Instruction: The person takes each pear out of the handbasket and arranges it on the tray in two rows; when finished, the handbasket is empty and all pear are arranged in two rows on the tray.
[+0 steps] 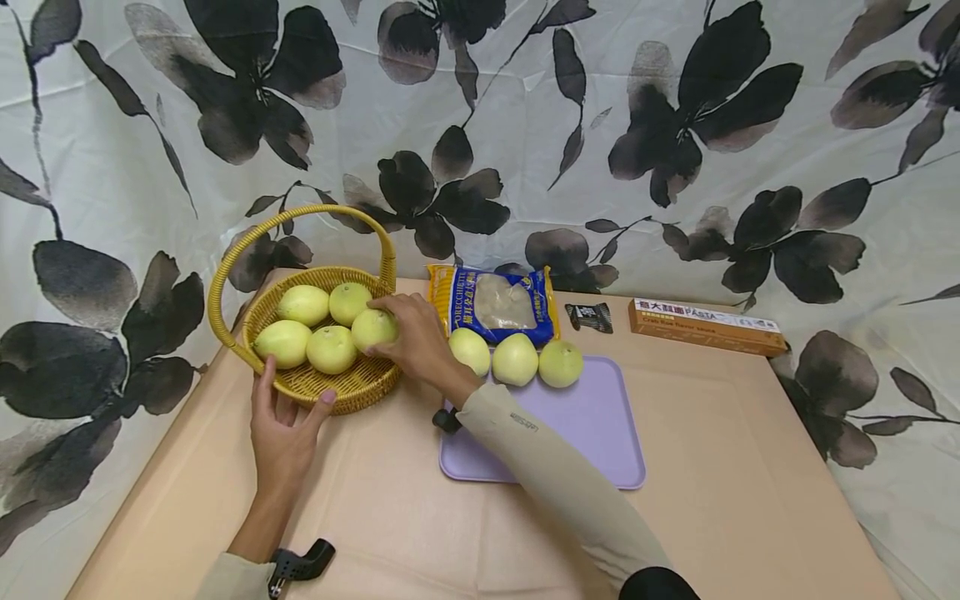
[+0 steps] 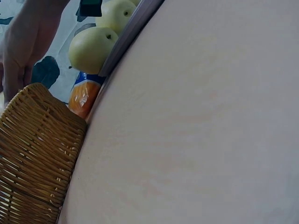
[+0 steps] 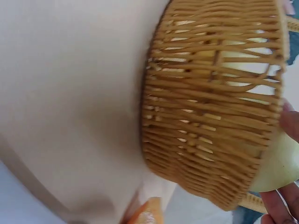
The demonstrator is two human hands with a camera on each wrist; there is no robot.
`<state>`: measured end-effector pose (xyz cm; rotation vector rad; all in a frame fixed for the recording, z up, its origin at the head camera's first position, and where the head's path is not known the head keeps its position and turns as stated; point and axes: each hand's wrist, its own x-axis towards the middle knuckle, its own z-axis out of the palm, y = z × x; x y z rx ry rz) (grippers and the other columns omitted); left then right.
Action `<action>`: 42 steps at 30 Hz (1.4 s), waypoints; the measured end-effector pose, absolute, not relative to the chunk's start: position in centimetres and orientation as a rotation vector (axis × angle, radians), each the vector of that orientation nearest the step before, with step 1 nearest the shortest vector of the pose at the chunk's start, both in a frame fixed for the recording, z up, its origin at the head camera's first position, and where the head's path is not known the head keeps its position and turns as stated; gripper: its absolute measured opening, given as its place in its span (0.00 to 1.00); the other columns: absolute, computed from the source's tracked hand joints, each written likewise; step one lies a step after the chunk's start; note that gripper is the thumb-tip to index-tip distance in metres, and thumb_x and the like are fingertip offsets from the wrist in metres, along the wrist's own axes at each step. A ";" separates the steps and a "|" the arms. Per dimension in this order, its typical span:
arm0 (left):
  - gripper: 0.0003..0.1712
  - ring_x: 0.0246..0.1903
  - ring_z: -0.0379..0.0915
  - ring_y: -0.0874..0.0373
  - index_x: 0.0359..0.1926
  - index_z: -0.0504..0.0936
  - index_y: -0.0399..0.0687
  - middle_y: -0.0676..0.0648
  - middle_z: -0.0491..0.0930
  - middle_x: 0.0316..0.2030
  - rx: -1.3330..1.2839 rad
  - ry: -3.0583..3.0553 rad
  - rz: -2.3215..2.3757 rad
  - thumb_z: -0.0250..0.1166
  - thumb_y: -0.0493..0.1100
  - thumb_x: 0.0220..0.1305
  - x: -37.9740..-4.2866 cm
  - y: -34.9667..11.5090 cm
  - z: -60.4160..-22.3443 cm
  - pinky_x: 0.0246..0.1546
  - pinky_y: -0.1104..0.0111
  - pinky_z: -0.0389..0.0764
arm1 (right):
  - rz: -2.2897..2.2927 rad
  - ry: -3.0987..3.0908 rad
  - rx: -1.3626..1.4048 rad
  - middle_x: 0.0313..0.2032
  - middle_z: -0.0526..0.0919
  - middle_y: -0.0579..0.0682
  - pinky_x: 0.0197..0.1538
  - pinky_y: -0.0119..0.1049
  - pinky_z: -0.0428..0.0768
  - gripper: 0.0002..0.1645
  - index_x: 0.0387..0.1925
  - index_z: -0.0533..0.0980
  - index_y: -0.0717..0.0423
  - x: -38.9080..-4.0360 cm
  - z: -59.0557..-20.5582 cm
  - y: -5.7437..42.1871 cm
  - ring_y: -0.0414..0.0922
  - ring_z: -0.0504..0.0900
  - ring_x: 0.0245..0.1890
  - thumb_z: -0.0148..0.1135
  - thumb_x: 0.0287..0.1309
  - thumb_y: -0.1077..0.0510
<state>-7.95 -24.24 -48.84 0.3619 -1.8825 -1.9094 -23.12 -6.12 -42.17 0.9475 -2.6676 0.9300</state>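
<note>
A yellow wicker basket (image 1: 341,398) with a tall arched handle stands at the left of the table, several yellow-green pears (image 1: 332,349) inside it. My right hand (image 1: 420,333) reaches over its right rim and grips a pear (image 1: 372,330) there. In the right wrist view, fingers and thumb show around that pear (image 3: 279,163) just beyond the woven wall. My left hand (image 1: 283,433) touches the front wall of the basket, thumb and index finger spread, their tips at the rim. Three more pears (image 1: 515,360) sit in a row along the far edge of the lilac tray (image 1: 600,433).
Behind the tray lies a blue and yellow orecchiette bag (image 1: 498,304). To its right are a small black packet (image 1: 588,317) and a long pasta box (image 1: 705,327). A floral cloth (image 1: 555,167) hangs behind the table. My right forearm crosses over the tray.
</note>
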 end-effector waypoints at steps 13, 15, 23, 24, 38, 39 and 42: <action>0.59 0.83 0.49 0.38 0.85 0.51 0.68 0.54 0.45 0.85 0.379 -1.885 -1.910 0.75 0.32 0.65 -7.9 -24.2 -48.7 0.73 0.75 0.72 | 1.217 -2.479 0.962 0.60 0.87 0.44 0.66 0.38 0.81 0.39 0.63 0.83 0.47 -20.8 -39.6 -2.6 0.43 0.81 0.63 0.88 0.48 0.50; 0.59 0.83 0.48 0.39 0.85 0.51 0.68 0.54 0.45 0.85 0.380 -1.892 -1.902 0.75 0.32 0.65 -7.9 -24.1 -48.6 0.74 0.74 0.72 | 1.230 -2.456 0.965 0.59 0.87 0.44 0.65 0.39 0.81 0.38 0.62 0.83 0.47 -20.6 -39.4 -1.9 0.45 0.81 0.62 0.88 0.48 0.51; 0.59 0.83 0.49 0.39 0.85 0.51 0.67 0.53 0.45 0.85 0.375 -1.893 -1.901 0.75 0.32 0.65 -7.9 -24.2 -48.7 0.71 0.77 0.73 | 1.237 -2.444 0.919 0.58 0.88 0.44 0.55 0.40 0.82 0.39 0.63 0.82 0.46 -20.3 -39.2 1.2 0.45 0.81 0.55 0.88 0.48 0.50; 0.59 0.83 0.49 0.39 0.85 0.51 0.67 0.53 0.45 0.85 0.373 -1.892 -1.903 0.74 0.31 0.65 -7.9 -24.2 -48.7 0.71 0.77 0.74 | 1.243 -2.440 0.912 0.58 0.88 0.44 0.55 0.39 0.84 0.39 0.63 0.82 0.46 -20.2 -39.2 1.6 0.45 0.81 0.55 0.88 0.48 0.50; 0.60 0.84 0.49 0.40 0.85 0.50 0.66 0.53 0.46 0.85 0.348 -1.852 -1.954 0.74 0.30 0.65 -8.1 -24.1 -48.6 0.66 0.81 0.77 | 1.290 -2.406 0.748 0.59 0.86 0.49 0.57 0.44 0.91 0.41 0.64 0.82 0.48 -19.7 -39.0 8.0 0.48 0.83 0.57 0.89 0.45 0.54; 0.60 0.84 0.49 0.40 0.85 0.50 0.66 0.53 0.46 0.85 0.349 -1.851 -1.955 0.74 0.30 0.65 -8.1 -24.1 -48.6 0.66 0.81 0.77 | 1.298 -2.404 0.735 0.59 0.86 0.49 0.58 0.46 0.91 0.41 0.64 0.82 0.48 -19.6 -39.0 8.5 0.48 0.83 0.58 0.89 0.45 0.55; 0.60 0.84 0.49 0.40 0.85 0.49 0.66 0.52 0.45 0.85 0.357 -1.856 -1.954 0.74 0.30 0.65 -8.0 -24.1 -48.6 0.66 0.81 0.76 | 1.307 -2.418 0.678 0.60 0.85 0.50 0.59 0.49 0.90 0.41 0.64 0.82 0.48 -19.4 -39.0 10.1 0.49 0.82 0.58 0.89 0.45 0.54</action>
